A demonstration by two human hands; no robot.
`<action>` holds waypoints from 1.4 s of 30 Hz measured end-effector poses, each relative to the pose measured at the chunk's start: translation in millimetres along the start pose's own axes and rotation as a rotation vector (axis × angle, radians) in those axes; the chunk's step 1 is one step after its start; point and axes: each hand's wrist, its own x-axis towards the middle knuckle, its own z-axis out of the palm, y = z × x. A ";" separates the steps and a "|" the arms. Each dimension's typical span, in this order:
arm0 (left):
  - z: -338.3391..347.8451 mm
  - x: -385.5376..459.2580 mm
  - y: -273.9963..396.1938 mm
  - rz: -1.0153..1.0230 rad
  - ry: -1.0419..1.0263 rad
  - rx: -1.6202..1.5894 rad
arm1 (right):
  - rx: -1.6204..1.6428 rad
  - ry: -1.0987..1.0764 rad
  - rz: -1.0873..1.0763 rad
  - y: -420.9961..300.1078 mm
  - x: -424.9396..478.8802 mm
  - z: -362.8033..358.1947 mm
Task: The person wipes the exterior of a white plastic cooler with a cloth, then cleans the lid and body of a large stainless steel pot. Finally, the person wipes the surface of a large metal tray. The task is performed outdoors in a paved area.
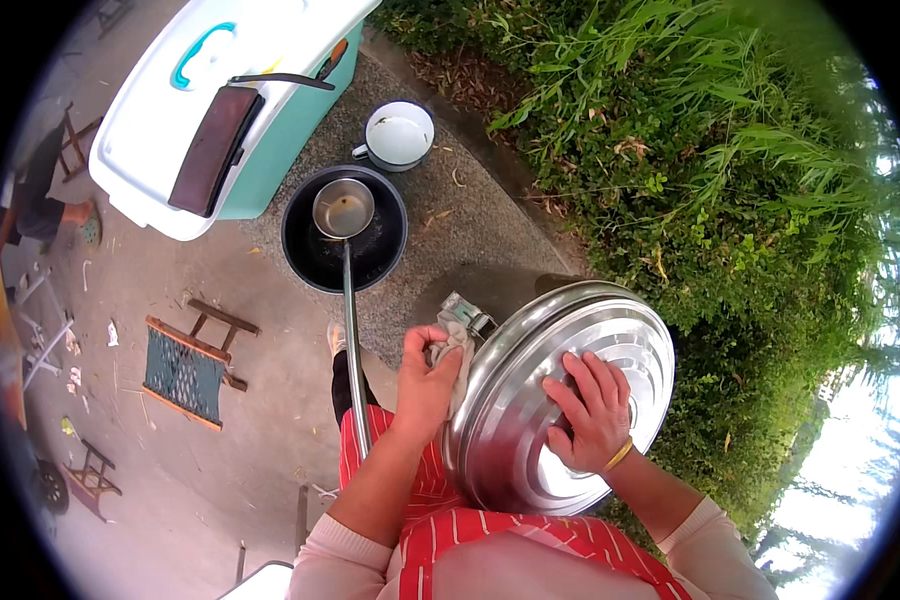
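My left hand (pixel 429 390) grips a crumpled beige cloth (pixel 457 364) against the rim of a large shiny metal vessel, beside a metal latch (pixel 469 315) on its side. My right hand (pixel 592 416) lies with fingers spread on the vessel's round ridged metal lid (pixel 510 457). A long-handled metal ladle (pixel 350 315) rests with its bowl in a dark round basin (pixel 300 255); its handle runs down past my left forearm. Behind the basin stands a white enamel mug (pixel 399 135) with a dark rim.
A teal cooler box (pixel 292 142) with a white lid bears a dark brown case (pixel 214 150). A folding stool (pixel 184 371) stands on the paved ground at the left, where a person's leg (pixel 71 214) shows farther off. A hedge (pixel 720 300) borders the stone slab (pixel 465 217).
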 end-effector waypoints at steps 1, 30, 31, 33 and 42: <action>0.1 5.2 -1.5 -0.082 -0.017 0.041 | 0.002 -0.012 0.006 2.0 -2.9 -0.2; 49.9 52.4 82.0 0.894 -0.548 1.166 | -0.010 -0.046 0.079 -0.9 3.0 -9.2; 39.3 41.2 79.6 0.812 -0.525 1.174 | -0.017 -0.043 0.090 -2.9 1.7 -8.6; 4.4 2.2 70.7 0.650 -0.477 1.191 | -0.003 -0.034 0.095 -1.5 -2.1 -10.6; 19.5 -10.7 49.7 0.675 -0.264 0.830 | -0.006 0.025 0.076 -5.9 2.1 -10.6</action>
